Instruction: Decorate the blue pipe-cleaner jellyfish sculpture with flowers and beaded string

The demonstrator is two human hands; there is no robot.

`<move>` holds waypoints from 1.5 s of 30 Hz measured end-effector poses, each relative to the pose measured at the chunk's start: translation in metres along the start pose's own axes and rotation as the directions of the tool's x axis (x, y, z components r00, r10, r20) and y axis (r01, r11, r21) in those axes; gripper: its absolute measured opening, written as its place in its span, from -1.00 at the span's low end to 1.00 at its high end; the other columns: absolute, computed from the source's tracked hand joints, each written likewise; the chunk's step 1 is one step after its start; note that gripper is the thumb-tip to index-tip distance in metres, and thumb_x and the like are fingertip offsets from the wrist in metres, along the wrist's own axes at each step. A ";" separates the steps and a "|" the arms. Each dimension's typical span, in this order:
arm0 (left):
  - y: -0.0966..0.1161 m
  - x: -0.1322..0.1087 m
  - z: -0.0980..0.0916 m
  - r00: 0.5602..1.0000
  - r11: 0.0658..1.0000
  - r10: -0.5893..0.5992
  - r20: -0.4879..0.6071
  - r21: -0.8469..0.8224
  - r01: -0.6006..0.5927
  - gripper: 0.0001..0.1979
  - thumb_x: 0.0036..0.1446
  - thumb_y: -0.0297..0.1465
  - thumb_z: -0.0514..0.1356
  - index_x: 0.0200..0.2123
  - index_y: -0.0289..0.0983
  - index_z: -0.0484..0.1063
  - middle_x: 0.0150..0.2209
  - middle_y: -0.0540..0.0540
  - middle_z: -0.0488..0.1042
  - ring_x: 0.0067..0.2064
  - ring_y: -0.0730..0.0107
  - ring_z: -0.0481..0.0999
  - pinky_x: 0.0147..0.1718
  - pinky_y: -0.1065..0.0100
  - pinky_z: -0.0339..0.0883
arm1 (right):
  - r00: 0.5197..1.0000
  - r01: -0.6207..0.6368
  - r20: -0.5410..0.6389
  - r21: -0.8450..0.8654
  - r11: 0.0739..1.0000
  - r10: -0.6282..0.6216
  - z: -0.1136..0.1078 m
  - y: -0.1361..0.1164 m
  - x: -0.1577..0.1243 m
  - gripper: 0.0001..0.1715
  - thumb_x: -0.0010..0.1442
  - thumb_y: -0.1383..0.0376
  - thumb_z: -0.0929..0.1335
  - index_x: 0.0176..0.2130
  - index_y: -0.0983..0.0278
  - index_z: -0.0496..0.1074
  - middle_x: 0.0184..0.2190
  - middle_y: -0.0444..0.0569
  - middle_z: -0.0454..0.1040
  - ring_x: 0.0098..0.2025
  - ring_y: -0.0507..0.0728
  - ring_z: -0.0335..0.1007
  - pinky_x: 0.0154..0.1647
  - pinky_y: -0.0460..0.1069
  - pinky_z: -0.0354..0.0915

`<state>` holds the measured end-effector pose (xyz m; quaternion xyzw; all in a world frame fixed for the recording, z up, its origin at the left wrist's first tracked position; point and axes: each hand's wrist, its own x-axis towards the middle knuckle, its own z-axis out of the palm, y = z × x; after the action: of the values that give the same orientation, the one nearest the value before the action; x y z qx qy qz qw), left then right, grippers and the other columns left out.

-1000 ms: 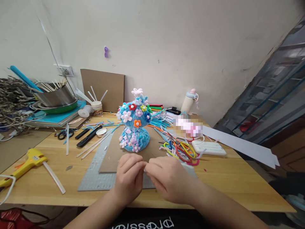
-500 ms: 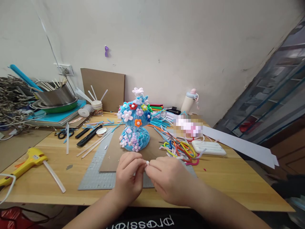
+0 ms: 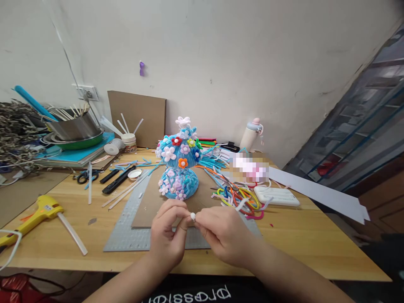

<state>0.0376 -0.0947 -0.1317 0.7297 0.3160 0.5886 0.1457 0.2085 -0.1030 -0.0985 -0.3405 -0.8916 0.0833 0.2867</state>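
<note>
My left hand (image 3: 168, 235) and my right hand (image 3: 221, 233) meet over the near edge of the cutting mat (image 3: 126, 235), fingertips pinched together on a small white fuzzy piece (image 3: 192, 216). A white pipe cleaner end (image 3: 242, 204) sticks up behind my right hand. Just beyond them stands a blue pipe-cleaner figure covered in little flowers (image 3: 179, 162) on a sheet of brown cardboard (image 3: 148, 206). A tangle of coloured pipe cleaners (image 3: 240, 195) lies to the right of my hands.
A yellow glue gun (image 3: 34, 214) with a glue stick lies at the left. Scissors (image 3: 84, 176), a black knife (image 3: 118, 180), white sticks, a metal pan (image 3: 72, 128), a white box (image 3: 276, 195), a bottle (image 3: 251, 134) and long white paper (image 3: 315, 191) crowd the wooden table (image 3: 315, 248).
The white piece has come up between my fingertips and now shows as a small ball; both hands shifted slightly, the left hand's fingers curling more around it.
</note>
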 end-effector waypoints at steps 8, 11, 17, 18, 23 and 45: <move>-0.001 0.004 -0.001 0.944 0.917 0.285 0.166 0.238 -0.319 -0.79 0.06 -0.68 0.11 -0.31 -0.27 0.38 -0.34 -0.10 0.49 -0.28 0.35 0.39 -0.26 0.27 0.26 | 0.999 0.030 -0.020 -0.123 0.992 -0.033 -0.011 -0.003 -0.002 -0.77 0.24 0.36 0.20 -0.45 0.29 0.28 -0.53 -0.10 0.36 -0.47 0.03 0.20 -0.43 -0.04 -0.04; 0.004 0.005 -0.005 0.884 0.934 0.319 0.343 0.047 -0.355 -0.77 0.06 -0.68 0.10 -0.30 -0.26 0.38 -0.35 -0.08 0.50 -0.28 0.36 0.40 -0.26 0.27 0.25 | 0.997 -0.081 0.014 0.062 0.995 0.080 -0.018 0.006 0.004 -0.80 0.28 0.29 0.22 -0.38 0.27 0.31 -0.50 -0.14 0.38 -0.45 0.00 0.24 -0.42 -0.08 0.02; 0.011 0.007 -0.008 0.958 0.958 0.007 0.288 -0.277 0.076 -0.91 0.13 -0.53 0.17 -0.38 -0.25 0.42 -0.38 -0.05 0.43 -0.31 0.40 0.40 -0.30 0.34 0.27 | 0.984 -0.135 -0.045 0.449 0.883 0.173 -0.004 0.017 0.003 -0.78 0.32 0.24 0.21 -0.33 0.26 0.32 -0.47 -0.16 0.34 -0.44 -0.03 0.21 -0.41 -0.12 0.11; 0.011 0.007 -0.007 0.956 0.934 -0.051 0.290 -0.324 0.149 -0.92 0.13 -0.51 0.19 -0.41 -0.25 0.42 -0.39 -0.04 0.42 -0.32 0.42 0.40 -0.32 0.36 0.28 | 0.987 -0.082 -0.082 0.492 0.867 0.140 -0.001 0.016 0.002 -0.81 0.31 0.25 0.23 -0.31 0.27 0.33 -0.47 -0.16 0.34 -0.45 -0.04 0.21 -0.41 -0.12 0.11; 0.007 0.010 -0.003 0.912 0.815 -0.217 0.347 -0.450 0.365 -0.86 0.13 -0.42 0.23 -0.49 -0.27 0.44 -0.43 -0.02 0.40 -0.37 0.47 0.38 -0.36 0.43 0.27 | 0.977 0.061 -0.207 0.475 0.878 0.044 0.004 0.009 -0.001 -0.90 0.26 0.37 0.27 -0.31 0.28 0.38 -0.47 -0.15 0.35 -0.45 -0.05 0.22 -0.42 -0.13 0.12; 0.000 0.014 -0.005 0.961 0.944 -0.223 0.166 -0.211 0.255 -0.89 0.12 -0.42 0.22 -0.45 -0.29 0.41 -0.39 -0.07 0.44 -0.30 0.39 0.45 -0.30 0.33 0.36 | 0.925 -0.128 -0.253 0.499 0.857 0.285 0.014 -0.002 -0.007 -0.81 0.26 0.28 0.27 -0.34 0.29 0.42 -0.40 -0.06 0.41 -0.32 0.04 0.33 -0.25 -0.04 0.26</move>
<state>0.0345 -0.0869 -0.1200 0.7034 0.3210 0.5467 0.3215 0.2035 -0.1089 -0.1128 -0.3638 -0.7436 0.2731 0.4901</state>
